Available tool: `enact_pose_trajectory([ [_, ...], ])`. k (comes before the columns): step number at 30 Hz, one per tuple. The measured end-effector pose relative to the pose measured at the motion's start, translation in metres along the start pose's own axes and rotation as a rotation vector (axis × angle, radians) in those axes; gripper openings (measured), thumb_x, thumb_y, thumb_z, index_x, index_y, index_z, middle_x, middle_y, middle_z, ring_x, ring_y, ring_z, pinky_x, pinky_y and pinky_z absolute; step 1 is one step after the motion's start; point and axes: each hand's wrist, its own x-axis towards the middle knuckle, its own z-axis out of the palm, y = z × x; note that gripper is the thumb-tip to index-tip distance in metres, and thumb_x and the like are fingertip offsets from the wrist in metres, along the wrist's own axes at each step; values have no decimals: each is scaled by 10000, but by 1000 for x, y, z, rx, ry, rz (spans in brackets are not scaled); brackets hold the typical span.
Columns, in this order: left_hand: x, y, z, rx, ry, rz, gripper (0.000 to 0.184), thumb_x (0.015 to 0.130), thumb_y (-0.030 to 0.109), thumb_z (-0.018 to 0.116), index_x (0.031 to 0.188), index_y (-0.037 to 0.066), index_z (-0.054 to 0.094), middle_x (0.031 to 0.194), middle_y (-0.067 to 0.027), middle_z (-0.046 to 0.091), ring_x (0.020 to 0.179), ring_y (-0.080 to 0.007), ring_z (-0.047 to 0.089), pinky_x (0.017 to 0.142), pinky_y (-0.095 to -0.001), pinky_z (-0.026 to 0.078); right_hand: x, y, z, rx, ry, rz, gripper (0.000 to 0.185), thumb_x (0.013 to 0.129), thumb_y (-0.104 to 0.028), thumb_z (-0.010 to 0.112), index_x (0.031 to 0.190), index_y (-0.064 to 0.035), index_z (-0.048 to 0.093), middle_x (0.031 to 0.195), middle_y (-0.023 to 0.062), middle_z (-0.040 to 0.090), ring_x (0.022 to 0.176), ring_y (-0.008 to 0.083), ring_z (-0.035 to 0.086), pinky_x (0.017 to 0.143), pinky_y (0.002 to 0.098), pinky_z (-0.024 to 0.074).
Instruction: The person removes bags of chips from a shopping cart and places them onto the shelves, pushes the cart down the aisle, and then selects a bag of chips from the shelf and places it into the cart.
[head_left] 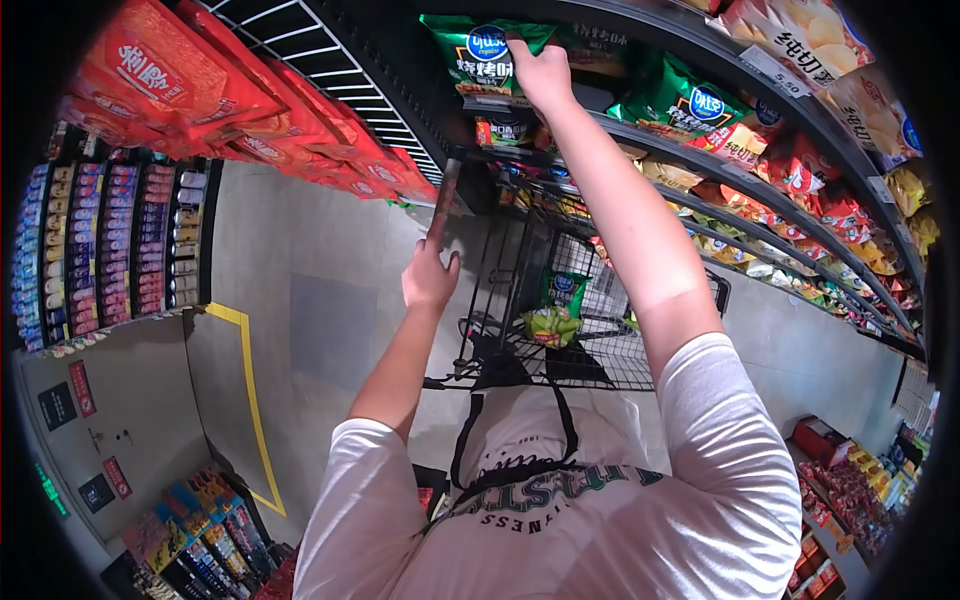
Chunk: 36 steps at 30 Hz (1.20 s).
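At the upper shelf, my right hand [545, 78] is closed on the right edge of a green chip bag [482, 60] with a round blue logo. The bag is upright at the shelf's front. Lower and to the left, my left hand [430, 277] is at the near end of a narrow dark bar [446, 195], seemingly gripping it with the thumb held apart; its fingers are partly hidden. A black wire shopping cart [625, 345] stands below my arms. Inside it lie a similar green bag [566, 290] and a light green pack [550, 327].
Shelves of chip bags [800, 185] curve along the right, with another green bag [690, 100] near my right forearm. Red packets [185, 70] fill a white wire rack [330, 50] at upper left. Drink cans [120, 225] line the far left; yellow floor tape [250, 390] runs below.
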Motion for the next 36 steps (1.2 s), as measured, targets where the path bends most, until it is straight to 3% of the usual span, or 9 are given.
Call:
enact_pose_trajectory([
  [3, 5, -9, 13, 28, -81, -4, 733, 861, 273, 667, 1503, 267, 314, 1099, -102, 629, 968, -326, 651, 806, -458, 535, 13, 18, -3, -182, 5, 109, 442, 870, -353, 677, 876, 90, 691, 798, 148, 717, 774, 210, 662, 750, 369, 506],
  [5, 2, -1, 7, -3, -41, 16, 739, 855, 271, 672, 1500, 294, 313, 1102, -100, 636, 967, -317, 656, 805, -459, 537, 6, 2, -14, -105, -101, 267, 461, 904, -366, 665, 1038, 76, 659, 1006, 167, 704, 953, 215, 649, 858, 338, 486],
  [6, 0, -2, 0, 22, -36, -2, 742, 852, 273, 674, 1499, 309, 311, 1096, -97, 641, 963, -315, 658, 805, -458, 539, 0, -11, -24, -103, -133, 206, 777, 909, -500, 646, 1391, 51, 385, 1205, 293, 606, 1090, 241, 592, 936, 375, 446],
  [8, 3, 3, 3, -12, -78, -61, 744, 850, 284, 677, 1495, 333, 310, 1072, -89, 655, 947, -316, 663, 807, -453, 541, -30, -23, -36, 50, 36, 151, 441, 914, -372, 625, 1118, 16, 569, 1012, 241, 673, 999, 310, 654, 864, 413, 485],
  [11, 2, 8, -4, -57, -91, -86, 736, 851, 289, 677, 1492, 337, 319, 1071, -91, 657, 928, -323, 665, 807, -455, 541, -93, -9, -74, 233, -15, -29, 548, 986, -332, 594, 1382, 5, 419, 1349, 149, 522, 1244, 199, 508, 1067, 343, 374],
  [16, 0, 16, -1, -42, -36, -40, 691, 846, 239, 686, 1469, 265, 388, 1046, -67, 657, 742, -222, 674, 750, -406, 547, -254, 80, -147, 131, -72, 193, 187, 954, -94, 634, 1119, -39, 566, 927, -26, 495, 875, 91, 465, 837, 244, 400],
  [19, -1, 14, -1, -54, -45, -46, 699, 846, 235, 683, 1472, 271, 374, 1036, -53, 650, 729, -211, 667, 747, -406, 544, -340, 188, -200, 83, -101, 369, 92, 988, -71, 565, 1079, -58, 564, 1010, -36, 540, 925, 58, 500, 857, 224, 414],
  [26, 5, 8, 4, 19, -31, -40, 740, 849, 245, 685, 1497, 274, 329, 1018, -25, 635, 701, -185, 652, 747, -397, 541, -418, 307, -252, -674, -446, 932, 539, 859, -381, 650, 1236, -1, 585, 1178, 256, 638, 1050, 388, 641, 928, 420, 503],
  [36, 11, 1, 16, -97, -33, -8, 768, 841, 175, 720, 1505, 207, 337, 951, -29, 604, 631, -138, 588, 665, -322, 521, -393, 415, -211, -401, -83, 1161, 939, 761, -476, 796, 1385, 83, 372, 1305, 304, 538, 1198, 380, 561, 986, 405, 461],
])
